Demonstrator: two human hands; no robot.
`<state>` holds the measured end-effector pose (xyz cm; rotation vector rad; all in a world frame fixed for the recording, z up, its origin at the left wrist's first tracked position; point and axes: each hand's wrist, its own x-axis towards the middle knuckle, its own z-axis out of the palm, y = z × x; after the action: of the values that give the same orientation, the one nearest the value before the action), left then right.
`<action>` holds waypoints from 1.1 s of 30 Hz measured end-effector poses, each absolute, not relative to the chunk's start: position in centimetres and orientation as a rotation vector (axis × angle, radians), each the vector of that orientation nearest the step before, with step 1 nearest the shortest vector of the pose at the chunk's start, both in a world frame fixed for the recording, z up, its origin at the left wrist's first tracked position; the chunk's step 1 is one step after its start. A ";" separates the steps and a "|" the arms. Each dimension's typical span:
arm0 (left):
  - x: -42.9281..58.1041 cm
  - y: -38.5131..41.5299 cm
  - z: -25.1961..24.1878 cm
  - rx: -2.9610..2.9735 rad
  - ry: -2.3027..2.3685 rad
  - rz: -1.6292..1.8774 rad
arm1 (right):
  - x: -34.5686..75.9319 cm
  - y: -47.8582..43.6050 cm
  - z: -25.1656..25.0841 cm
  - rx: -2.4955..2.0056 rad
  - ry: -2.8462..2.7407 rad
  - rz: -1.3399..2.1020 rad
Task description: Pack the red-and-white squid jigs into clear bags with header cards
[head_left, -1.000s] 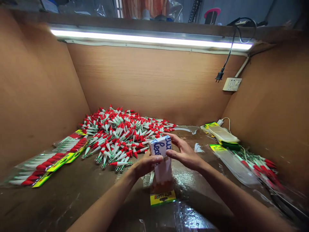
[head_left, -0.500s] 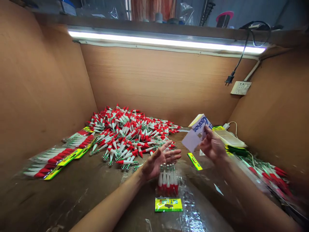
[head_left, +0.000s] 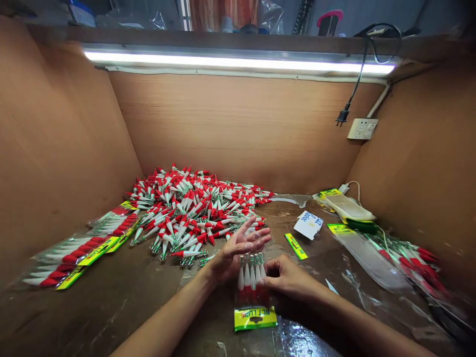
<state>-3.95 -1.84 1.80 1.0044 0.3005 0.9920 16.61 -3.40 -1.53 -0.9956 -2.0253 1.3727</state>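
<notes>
Landmark: lure heap (head_left: 189,208).

Bag of lures (head_left: 255,297) lies near side of the heap, offset right; yellow header toward the wearer, hooks at the far end. Left hand (head_left: 236,252) is open, fingers spread, between heap and bag, beside the hook end; can't tell if it touches the film. Right hand (head_left: 293,278) has its thumb on the bag's right edge, fingers curled; can't tell if film is actually pinched.

Risks, my read: hooks could puncture the film or prick the left palm if the bag gets squeezed from the hook end. Can't see whether that end is sealed; if not, tilting could spill lures. A one-sided tug from the right could skew the row. Loose lures at the heap's near edge could snag the left fingers or film. White card (head_left: 308,224) and yellow header strip (head_left: 296,246), right of the heap, could get swept by the right forearm if it swings out.
</notes>
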 end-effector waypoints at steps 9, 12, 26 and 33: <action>-3.3 -1.1 0.1 1.246 0.831 0.927 | 18.5 -1.5 -1.5 -0.982 -1.611 1.321; -2.7 -1.2 -0.5 1.208 0.896 0.988 | 18.1 -1.7 -1.5 -0.903 -1.490 1.404; -2.3 -1.4 -0.4 1.151 0.837 1.099 | 18.2 -1.4 -1.7 -0.970 -1.390 1.467; -2.1 -2.0 -0.6 1.137 0.809 0.955 | 19.5 -0.5 -0.6 -1.022 -1.376 1.305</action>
<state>-2.05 -1.97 -0.63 1.1374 0.8092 0.9548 19.47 -0.49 -0.65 -1.0219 -1.3756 1.3051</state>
